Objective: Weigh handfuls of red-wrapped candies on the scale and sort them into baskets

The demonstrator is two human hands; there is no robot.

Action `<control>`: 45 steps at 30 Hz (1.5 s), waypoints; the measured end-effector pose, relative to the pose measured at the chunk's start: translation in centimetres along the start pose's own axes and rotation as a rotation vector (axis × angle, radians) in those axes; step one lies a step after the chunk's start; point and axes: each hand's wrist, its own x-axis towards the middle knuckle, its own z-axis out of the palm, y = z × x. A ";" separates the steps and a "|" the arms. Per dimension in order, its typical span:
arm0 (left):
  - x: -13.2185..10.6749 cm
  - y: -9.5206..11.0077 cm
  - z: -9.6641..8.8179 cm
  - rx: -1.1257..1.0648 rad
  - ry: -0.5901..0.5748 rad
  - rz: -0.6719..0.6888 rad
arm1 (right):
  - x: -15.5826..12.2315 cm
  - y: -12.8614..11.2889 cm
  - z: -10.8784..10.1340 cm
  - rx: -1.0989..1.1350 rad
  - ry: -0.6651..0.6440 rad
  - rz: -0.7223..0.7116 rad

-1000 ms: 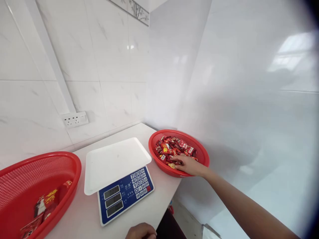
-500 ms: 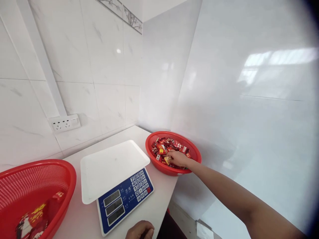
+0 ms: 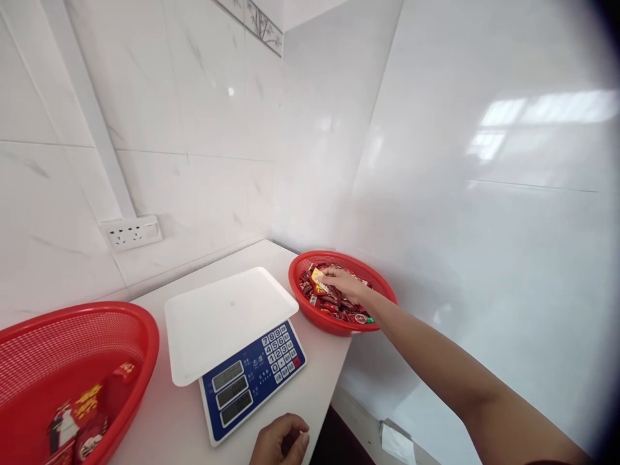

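My right hand reaches into the red basket on the right, which is full of small red snack packets. Its fingers pinch a yellow and red packet, held just above the pile near the basket's left rim. My left hand rests curled on the near edge of the white counter, in front of the scale, with nothing visible in it. The blue scale with a white weighing tray stands between the two baskets; the tray is bare.
A larger red basket at the left holds a few red packets. A white wall socket sits on the tiled wall behind. White walls close the corner at the back and right. The counter ends right of the small basket.
My right hand moved from the basket's near side to its far left part and lifted a yellow and red packet. My left hand stayed at the counter's edge.
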 end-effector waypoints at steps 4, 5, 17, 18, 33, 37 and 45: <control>-0.3 1.0 0.0 0.063 0.006 -0.008 | -0.3 -3.3 3.4 0.120 -0.193 -0.098; -0.4 1.3 -0.1 0.073 0.010 -0.005 | -0.3 -4.1 4.4 0.139 -0.227 -0.113; -1.1 3.3 -0.9 0.091 -0.024 -0.034 | 1.8 -7.4 13.4 0.162 -0.389 -0.077; -1.1 3.3 -0.9 0.081 -0.021 -0.027 | 1.9 -7.4 13.7 0.158 -0.384 -0.078; -1.3 3.4 -0.7 0.100 -0.010 -0.040 | 2.9 -6.8 13.4 0.321 -0.305 -0.076; -1.3 3.3 -0.7 0.082 -0.004 -0.040 | 2.7 -6.4 13.0 0.327 -0.249 -0.103; -1.2 3.6 -0.8 0.070 -0.025 -0.061 | 2.3 -6.0 13.5 0.164 -0.256 -0.248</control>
